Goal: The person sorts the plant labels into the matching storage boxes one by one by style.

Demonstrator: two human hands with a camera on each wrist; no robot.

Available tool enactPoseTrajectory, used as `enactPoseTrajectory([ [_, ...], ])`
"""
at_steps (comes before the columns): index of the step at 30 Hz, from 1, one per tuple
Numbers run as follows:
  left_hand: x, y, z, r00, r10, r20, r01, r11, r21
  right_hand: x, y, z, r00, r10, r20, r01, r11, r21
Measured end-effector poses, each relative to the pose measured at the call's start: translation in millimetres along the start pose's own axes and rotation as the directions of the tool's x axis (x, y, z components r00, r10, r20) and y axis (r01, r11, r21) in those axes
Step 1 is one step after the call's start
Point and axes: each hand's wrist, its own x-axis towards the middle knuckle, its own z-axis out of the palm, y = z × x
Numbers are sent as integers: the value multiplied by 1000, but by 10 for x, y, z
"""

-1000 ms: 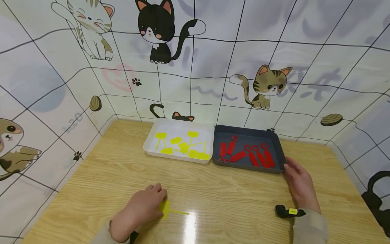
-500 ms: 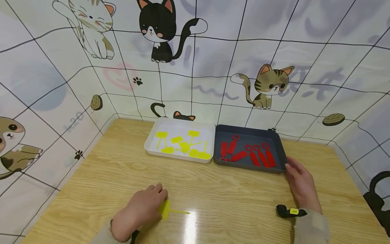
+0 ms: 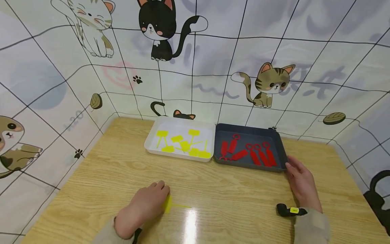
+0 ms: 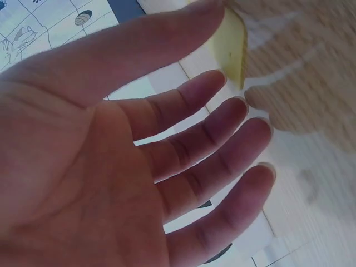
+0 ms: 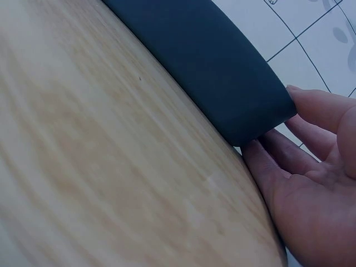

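Observation:
My left hand (image 3: 146, 205) is low over the near part of the wooden table. Its thumb and forefinger pinch a flat yellow tag (image 3: 168, 204) whose thin stem points right. In the left wrist view, the tag (image 4: 232, 50) stands tilted beside the thumb, and the other fingers are bent. My right hand (image 3: 301, 183) holds the near right corner of a dark grey tray (image 3: 243, 165). The right wrist view has the fingers (image 5: 320, 108) against the corner of the tray wall (image 5: 206, 67). Several red tags (image 3: 240, 155) with ring ends lie inside that tray.
Left of the grey tray, side by side with it, stands a white tray (image 3: 158, 155) holding several yellow stemmed tags (image 3: 184, 146). A wall covering (image 3: 210, 71) with cartoon cats rises behind the wooden table (image 3: 228, 196) and along its sides.
Over the last half second my left hand has shifted slightly up and right in the head view, and the yellow tag has moved with it. My right hand stays at the tray corner.

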Motion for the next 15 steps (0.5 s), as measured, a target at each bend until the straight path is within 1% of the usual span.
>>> enactPoseTrajectory([
  [6,41,-50,0,999,2,48,1,998,-56,10,-15,14,1000,-3,-12,3,1000,4],
  [8,56,-63,4,999,1,52,3,997,-73,11,-14,17,1000,3,-19,-3,1000,1],
  [11,74,-61,17,1000,-13,26,15,997,-81,9,-10,20,1000,11,-27,-11,1000,-6],
  [15,103,-34,62,998,-21,-59,16,997,-73,8,-2,24,999,11,-31,-12,1000,-20],
])
